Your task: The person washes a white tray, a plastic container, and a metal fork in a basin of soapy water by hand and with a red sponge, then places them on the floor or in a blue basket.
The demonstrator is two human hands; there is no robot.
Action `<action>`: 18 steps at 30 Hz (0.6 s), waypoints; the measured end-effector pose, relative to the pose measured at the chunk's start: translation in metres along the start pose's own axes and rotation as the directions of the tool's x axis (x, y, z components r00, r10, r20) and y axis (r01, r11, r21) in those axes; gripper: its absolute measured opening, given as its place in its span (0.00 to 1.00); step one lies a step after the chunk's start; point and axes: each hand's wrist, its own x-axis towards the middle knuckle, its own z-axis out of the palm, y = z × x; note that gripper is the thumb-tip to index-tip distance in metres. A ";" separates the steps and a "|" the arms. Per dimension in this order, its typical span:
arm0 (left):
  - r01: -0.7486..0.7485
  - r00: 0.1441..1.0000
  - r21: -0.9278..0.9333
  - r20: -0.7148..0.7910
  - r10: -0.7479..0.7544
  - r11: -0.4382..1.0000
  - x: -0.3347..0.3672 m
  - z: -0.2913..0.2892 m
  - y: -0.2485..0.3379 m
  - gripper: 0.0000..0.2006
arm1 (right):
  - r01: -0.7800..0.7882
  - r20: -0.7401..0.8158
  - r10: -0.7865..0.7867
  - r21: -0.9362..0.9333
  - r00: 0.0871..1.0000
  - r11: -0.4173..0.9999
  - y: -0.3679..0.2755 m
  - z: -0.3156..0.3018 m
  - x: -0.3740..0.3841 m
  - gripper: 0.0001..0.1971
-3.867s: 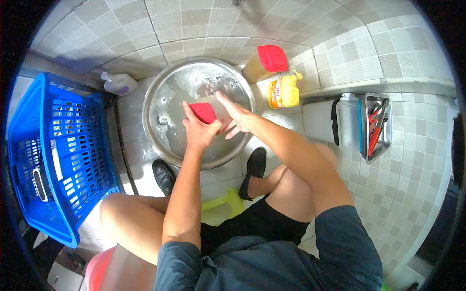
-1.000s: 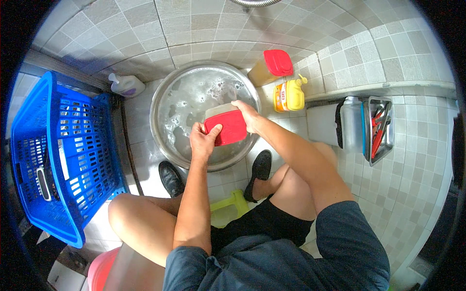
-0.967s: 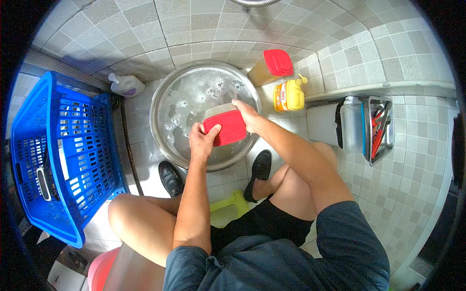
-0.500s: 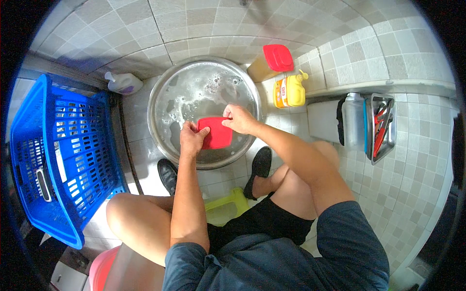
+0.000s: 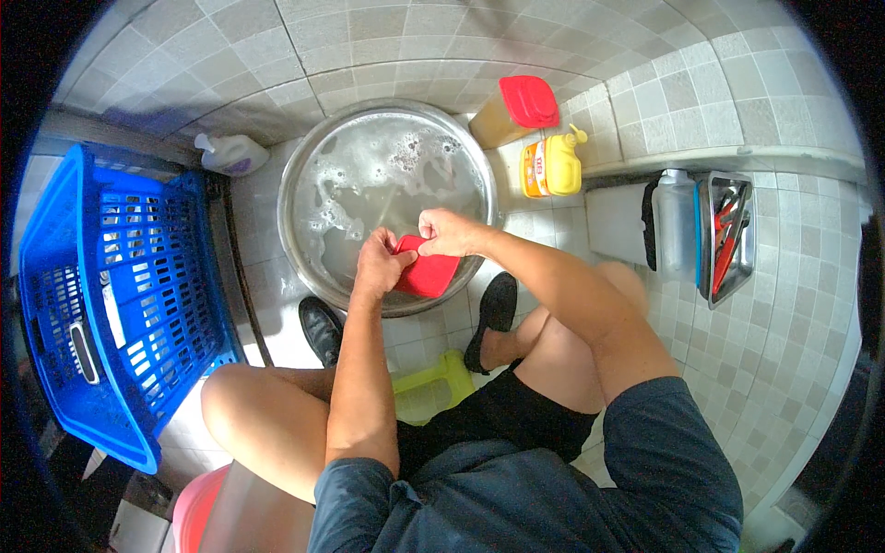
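Observation:
Over the near part of a round metal basin (image 5: 289, 198), I hold a flat red lid (image 5: 430, 274) with rounded corners, tilted. My left hand (image 5: 380, 265) grips its left edge, with the thumb along the near face. At its upper edge my right hand (image 5: 449, 233) is closed, fingers bent and pinching the rim. What the fingertips do behind the lid is hidden. Cloudy, soapy water (image 5: 369, 198) with patches of foam fills the basin beyond my hands.
Left stands a blue slatted plastic basket (image 5: 152, 267), with a white bottle (image 5: 232, 154) behind it. Right of the basin are a red-lidded container (image 5: 502, 122) and a yellow jug (image 5: 553, 166). Farther right are a clear bottle (image 5: 678, 226) and a metal tray of red-handled tools (image 5: 737, 281).
The red lid has moved slightly toward me and to the right, and its angle has turned. My right hand has shifted left along its upper edge, closer to my left hand.

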 end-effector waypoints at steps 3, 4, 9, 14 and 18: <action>0.015 0.999 0.009 0.028 -0.016 1.000 -0.002 -0.001 0.002 0.20 | 0.045 -0.006 -0.045 -0.038 0.999 0.998 0.001 0.001 -0.002 0.16; 0.014 0.999 0.022 0.032 -0.015 1.000 -0.002 0.000 0.003 0.20 | 0.053 -0.020 -0.054 -0.040 0.998 0.998 0.000 0.001 -0.003 0.16; 0.014 1.000 0.016 0.027 -0.014 1.000 -0.001 0.002 -0.006 0.21 | 0.039 0.034 -0.037 -0.084 0.999 0.996 -0.014 -0.001 -0.004 0.16; 0.025 0.998 -0.043 0.058 -0.023 0.999 0.003 0.012 -0.008 0.22 | 0.027 0.047 -0.021 -0.108 0.999 0.994 -0.013 -0.009 -0.010 0.16; 0.042 0.998 -0.328 0.064 -0.022 0.944 0.004 0.008 -0.036 0.22 | 0.077 0.095 -0.061 -0.177 0.994 0.981 -0.035 -0.004 -0.007 0.15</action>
